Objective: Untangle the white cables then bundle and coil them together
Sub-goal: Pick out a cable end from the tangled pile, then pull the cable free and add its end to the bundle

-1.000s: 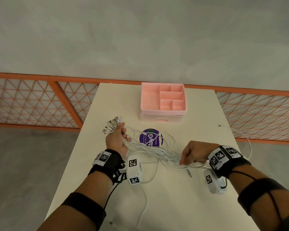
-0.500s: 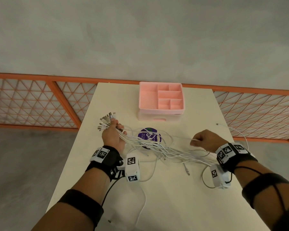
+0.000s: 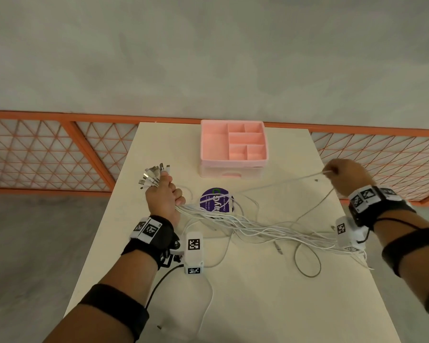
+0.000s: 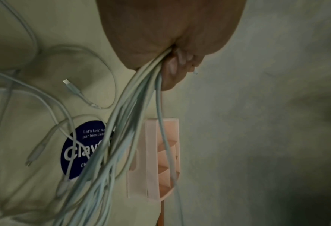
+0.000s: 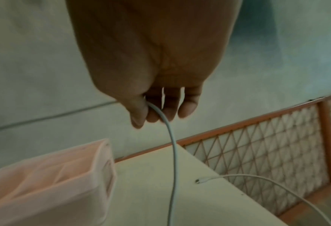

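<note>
My left hand (image 3: 164, 194) grips a bundle of white cables (image 3: 245, 225) near their plug ends (image 3: 152, 175), which fan out above the fist. The left wrist view shows the cable bundle (image 4: 133, 110) leaving the curled left hand (image 4: 172, 50). The strands trail right across the table to its right edge. My right hand (image 3: 342, 173) is raised at the right and pinches a single white cable (image 3: 278, 182), pulled taut away from the bundle. In the right wrist view this single cable (image 5: 171, 137) hangs from thumb and fingers of the right hand (image 5: 151, 113).
A pink compartment organiser (image 3: 233, 147) stands at the table's far middle. A round purple sticker (image 3: 216, 200) lies under the cables. Loose cable loops (image 3: 307, 262) and a plug (image 3: 279, 251) lie on the cream table (image 3: 258, 305). An orange lattice fence (image 3: 47, 154) runs behind.
My right hand has risen and moved right and away, from the cable bundle near the table's middle, drawing one cable out taut. The left hand keeps its grip, shifted slightly.
</note>
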Action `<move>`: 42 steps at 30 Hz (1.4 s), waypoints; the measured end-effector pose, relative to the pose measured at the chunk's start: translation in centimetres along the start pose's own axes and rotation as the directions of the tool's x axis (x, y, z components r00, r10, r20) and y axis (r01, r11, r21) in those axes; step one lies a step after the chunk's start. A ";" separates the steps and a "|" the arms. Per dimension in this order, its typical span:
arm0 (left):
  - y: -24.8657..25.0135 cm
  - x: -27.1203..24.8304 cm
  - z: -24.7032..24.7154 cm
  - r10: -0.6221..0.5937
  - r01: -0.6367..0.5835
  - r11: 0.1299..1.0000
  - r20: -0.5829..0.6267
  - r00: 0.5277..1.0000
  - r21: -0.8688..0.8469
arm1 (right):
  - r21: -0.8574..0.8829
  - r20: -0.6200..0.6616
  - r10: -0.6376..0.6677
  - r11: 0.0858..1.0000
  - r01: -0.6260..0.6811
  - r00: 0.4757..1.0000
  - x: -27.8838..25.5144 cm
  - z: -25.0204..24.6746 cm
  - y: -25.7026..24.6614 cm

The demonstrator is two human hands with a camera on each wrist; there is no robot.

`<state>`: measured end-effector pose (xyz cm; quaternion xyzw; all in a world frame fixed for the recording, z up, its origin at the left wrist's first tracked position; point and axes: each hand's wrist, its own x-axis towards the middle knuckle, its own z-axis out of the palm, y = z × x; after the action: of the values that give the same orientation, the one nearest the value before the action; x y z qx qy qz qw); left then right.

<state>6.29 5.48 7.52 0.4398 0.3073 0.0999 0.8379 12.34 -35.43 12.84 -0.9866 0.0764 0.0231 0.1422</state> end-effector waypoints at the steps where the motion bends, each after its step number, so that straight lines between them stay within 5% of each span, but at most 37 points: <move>1: 0.1 0.1 -0.3 0.001 -0.001 1.000 -0.011 1.000 0.001 | 0.017 -0.047 0.039 0.999 -0.038 0.998 0.2 -0.8 0.9; 10: -0.8 0.6 -1.0 -0.026 0.026 1.000 -0.022 0.999 0.010 | 0.197 -0.378 0.314 0.946 -0.256 0.871 -1.7 -2.1 6.1; 16: -0.9 0.3 -1.1 -0.034 0.034 0.999 -0.023 0.999 0.007 | 0.134 -0.129 0.496 0.867 -0.480 0.859 -3.9 2.5 9.6; 23: -0.1 -0.3 -0.6 -0.027 0.027 0.999 0.017 0.999 -0.032 | -0.185 0.260 0.540 0.841 -0.508 0.800 -7.1 5.8 8.6; 26: 0.5 -1.0 0.3 -0.019 0.021 0.999 0.065 0.998 -0.036 | -0.236 0.155 0.479 0.867 -0.439 0.864 -6.0 5.5 6.5; 27: 0.7 -1.2 0.8 -0.014 0.017 0.999 0.087 0.996 -0.037 | -0.125 0.104 0.440 0.896 -0.427 0.892 -5.3 5.2 4.8; 30: 1.3 -2.4 3.0 0.000 0.007 0.999 0.167 0.986 -0.044 | 0.268 0.153 0.023 0.961 -0.064 0.988 -4.4 5.1 -2.9; 32: 1.5 -3.3 4.5 0.009 0.002 0.999 0.218 0.976 -0.050 | 0.532 0.273 -0.280 0.841 0.098 0.921 -6.2 4.6 -9.7; 35: 2.4 -4.6 6.2 0.029 -0.013 0.998 0.291 0.956 -0.054 | 0.516 0.370 -0.559 0.788 0.337 0.742 -8.7 5.5 -17.1; 37: 3.8 -4.9 6.4 0.052 -0.032 0.997 0.323 0.945 -0.065 | 0.453 0.354 -0.578 0.794 0.406 0.735 -8.9 7.0 -19.0; 42: 6.0 -4.2 5.0 0.091 -0.061 0.993 0.315 0.945 -0.103 | 0.400 0.378 -0.371 0.892 0.212 0.848 -7.5 9.3 -16.1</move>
<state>6.57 3.80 16.19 0.4227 0.1456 0.0736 0.8915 7.28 -16.41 8.91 -0.9145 -0.1082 0.2118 0.3274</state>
